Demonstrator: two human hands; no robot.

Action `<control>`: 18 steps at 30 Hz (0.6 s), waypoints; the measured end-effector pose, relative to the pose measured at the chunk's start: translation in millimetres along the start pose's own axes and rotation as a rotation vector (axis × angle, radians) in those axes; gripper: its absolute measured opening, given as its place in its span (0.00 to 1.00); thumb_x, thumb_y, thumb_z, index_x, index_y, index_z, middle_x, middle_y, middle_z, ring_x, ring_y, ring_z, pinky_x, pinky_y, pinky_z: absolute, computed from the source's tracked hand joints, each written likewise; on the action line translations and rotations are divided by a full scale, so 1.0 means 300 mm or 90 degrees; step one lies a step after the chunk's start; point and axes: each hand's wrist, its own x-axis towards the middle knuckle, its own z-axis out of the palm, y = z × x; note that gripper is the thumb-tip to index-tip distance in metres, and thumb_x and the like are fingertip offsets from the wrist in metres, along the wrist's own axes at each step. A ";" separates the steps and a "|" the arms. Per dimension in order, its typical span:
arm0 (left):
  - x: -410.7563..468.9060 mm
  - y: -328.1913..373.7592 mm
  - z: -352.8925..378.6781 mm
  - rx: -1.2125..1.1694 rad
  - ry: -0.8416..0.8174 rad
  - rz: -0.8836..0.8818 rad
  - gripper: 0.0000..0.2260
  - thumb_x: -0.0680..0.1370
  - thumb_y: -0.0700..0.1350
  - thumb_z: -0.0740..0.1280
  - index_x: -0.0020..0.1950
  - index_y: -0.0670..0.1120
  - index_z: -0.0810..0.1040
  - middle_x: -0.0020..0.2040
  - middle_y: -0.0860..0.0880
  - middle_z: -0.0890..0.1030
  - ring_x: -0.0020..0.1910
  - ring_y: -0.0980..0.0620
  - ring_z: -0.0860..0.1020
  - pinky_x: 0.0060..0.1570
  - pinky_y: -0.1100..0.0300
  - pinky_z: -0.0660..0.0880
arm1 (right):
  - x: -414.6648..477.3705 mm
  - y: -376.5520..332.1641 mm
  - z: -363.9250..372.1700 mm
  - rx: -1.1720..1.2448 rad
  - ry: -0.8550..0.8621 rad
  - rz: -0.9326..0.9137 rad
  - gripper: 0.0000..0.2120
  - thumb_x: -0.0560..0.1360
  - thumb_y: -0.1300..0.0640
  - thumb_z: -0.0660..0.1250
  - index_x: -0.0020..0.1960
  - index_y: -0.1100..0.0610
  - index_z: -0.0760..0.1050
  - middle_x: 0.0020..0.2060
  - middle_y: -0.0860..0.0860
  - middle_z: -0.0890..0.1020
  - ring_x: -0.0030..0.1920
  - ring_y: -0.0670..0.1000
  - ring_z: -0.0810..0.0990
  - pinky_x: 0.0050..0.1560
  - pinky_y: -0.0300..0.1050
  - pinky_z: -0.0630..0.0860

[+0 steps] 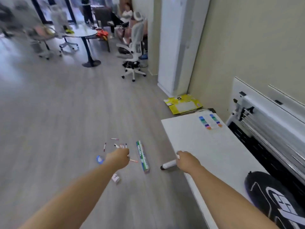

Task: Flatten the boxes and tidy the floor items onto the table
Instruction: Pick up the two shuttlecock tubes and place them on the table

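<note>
My left hand [118, 158] reaches down over the floor and grips several markers [123, 145] that fan out past its fingers. My right hand [187, 161] is closed on a white cylinder with a black cap [168, 164] at the white table's [212, 146] front edge. On the floor lie loose markers [104, 146], a long green-and-white tube [142, 157], a blue tape roll [100, 159] and a small white box [116, 178]. A flattened yellow box [183, 104] lies on the floor by the wall.
A marker tray with coloured pens [210, 122] and a black bag [277, 199] sit on the table. A large white machine [270, 116] stands to the right. A white office chair [133, 52], a round table [84, 33] and seated people are at the back.
</note>
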 end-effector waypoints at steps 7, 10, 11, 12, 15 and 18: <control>0.026 -0.679 0.007 -0.068 -0.015 -0.118 0.13 0.81 0.49 0.59 0.62 0.49 0.76 0.61 0.47 0.79 0.58 0.44 0.78 0.49 0.57 0.73 | 0.205 -0.632 0.227 -0.073 -0.037 -0.097 0.19 0.77 0.53 0.58 0.67 0.52 0.72 0.63 0.54 0.76 0.61 0.58 0.77 0.58 0.50 0.74; 0.028 -0.891 0.027 -0.087 -0.038 -0.168 0.13 0.81 0.49 0.59 0.64 0.50 0.75 0.62 0.48 0.79 0.58 0.46 0.79 0.50 0.57 0.74 | 0.252 -0.830 0.310 -0.101 -0.055 -0.139 0.15 0.76 0.53 0.57 0.62 0.51 0.73 0.60 0.53 0.78 0.57 0.58 0.79 0.53 0.50 0.76; 0.031 -0.946 0.038 -0.101 -0.046 -0.185 0.13 0.80 0.49 0.59 0.64 0.51 0.75 0.61 0.49 0.79 0.58 0.47 0.79 0.50 0.57 0.74 | 0.272 -0.880 0.337 -0.112 -0.066 -0.154 0.15 0.77 0.55 0.57 0.62 0.51 0.72 0.60 0.53 0.78 0.57 0.58 0.79 0.53 0.50 0.76; 0.038 -0.991 0.052 -0.118 -0.049 -0.200 0.13 0.80 0.48 0.59 0.64 0.51 0.74 0.61 0.49 0.78 0.58 0.47 0.78 0.50 0.58 0.73 | 0.289 -0.928 0.356 -0.121 -0.078 -0.167 0.16 0.77 0.57 0.56 0.63 0.52 0.72 0.60 0.53 0.78 0.58 0.58 0.79 0.54 0.50 0.76; 0.084 -1.101 0.120 -0.169 -0.049 -0.249 0.15 0.80 0.48 0.58 0.66 0.50 0.73 0.63 0.48 0.76 0.58 0.48 0.77 0.53 0.56 0.74 | 0.383 -1.024 0.426 -0.148 -0.103 -0.181 0.17 0.77 0.57 0.56 0.64 0.51 0.70 0.60 0.54 0.77 0.59 0.58 0.78 0.55 0.49 0.75; 0.143 -1.180 0.243 -0.228 -0.061 -0.312 0.19 0.81 0.50 0.59 0.72 0.51 0.68 0.69 0.49 0.72 0.62 0.48 0.76 0.55 0.55 0.74 | 0.512 -1.097 0.543 -0.201 -0.144 -0.191 0.17 0.77 0.55 0.56 0.65 0.53 0.70 0.63 0.54 0.75 0.61 0.58 0.76 0.58 0.52 0.75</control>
